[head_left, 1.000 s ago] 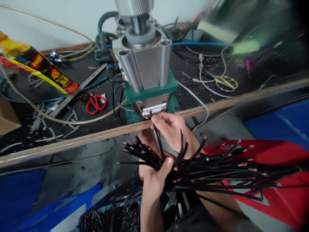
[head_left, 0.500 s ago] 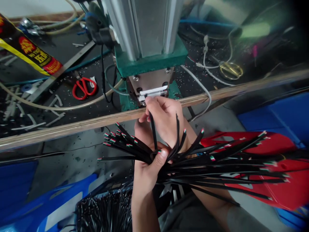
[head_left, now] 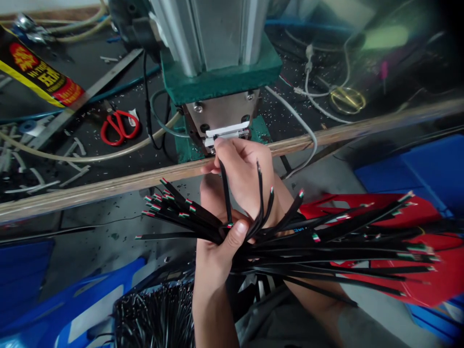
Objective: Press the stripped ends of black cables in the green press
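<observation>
My left hand is wrapped round a thick bundle of black cables, whose cut ends show small red, white and green wires. The bundle spreads out to both sides of the hand. Between thumb and fingers, my right hand pinches one black cable that rises out of the bundle. The tip of this cable is at the slot of a metal press head, below a white strip. My right fingertips partly hide where the tip meets the slot.
A green-based press stands at the bench's wooden edge. Red-handled scissors, a ruler, a black-and-yellow tube and pale tubing scraps lie left. Below are a crate of black cables, a blue stool and a red stool.
The view has shifted slightly, so the bench items sit a little farther left. Both hands keep their grips, and the single cable's tip stays at the press slot.
</observation>
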Motion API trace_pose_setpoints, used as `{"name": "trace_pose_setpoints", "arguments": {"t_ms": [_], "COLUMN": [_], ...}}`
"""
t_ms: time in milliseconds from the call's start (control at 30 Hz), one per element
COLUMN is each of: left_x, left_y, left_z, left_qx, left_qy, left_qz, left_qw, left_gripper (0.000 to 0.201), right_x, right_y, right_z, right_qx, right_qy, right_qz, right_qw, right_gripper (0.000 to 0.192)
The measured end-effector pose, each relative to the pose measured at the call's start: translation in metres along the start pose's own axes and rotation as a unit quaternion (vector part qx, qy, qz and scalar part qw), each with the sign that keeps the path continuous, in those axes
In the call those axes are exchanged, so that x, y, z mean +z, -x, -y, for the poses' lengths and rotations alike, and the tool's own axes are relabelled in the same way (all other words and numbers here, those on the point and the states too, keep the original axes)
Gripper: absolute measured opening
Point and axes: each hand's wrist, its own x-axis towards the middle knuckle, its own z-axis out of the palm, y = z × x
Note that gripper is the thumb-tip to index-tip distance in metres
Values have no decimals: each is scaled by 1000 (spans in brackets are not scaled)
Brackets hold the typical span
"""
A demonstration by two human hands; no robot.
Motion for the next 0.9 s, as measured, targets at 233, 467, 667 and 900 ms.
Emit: {"name": "trace_pose_setpoints", "arguments": {"t_ms": [233, 467, 667, 900], "left_x": [-4, -6, -15, -14], "left_y": [0, -3, -3, -3], "left_z": [1, 12, 27, 38], "left_qx": [-17, 9, 21, 18], "left_qy": [-8, 10, -31, -48], "left_qz": [-16, 32, 81, 81], "left_qw": [1000, 999, 996, 995], "left_gripper": [41, 39, 48, 52], "right_x": [1, -7, -19, -39], "right_y": [1, 3, 8, 15], "right_z": [6, -1, -9, -8], "right_qx": [22, 5, -48, -130], "right_qy": [14, 0, -24, -46], "right_qz": [-8, 40, 53, 92], "right_qw": [1000, 999, 997, 986], "right_gripper": [41, 40, 41, 40]}}
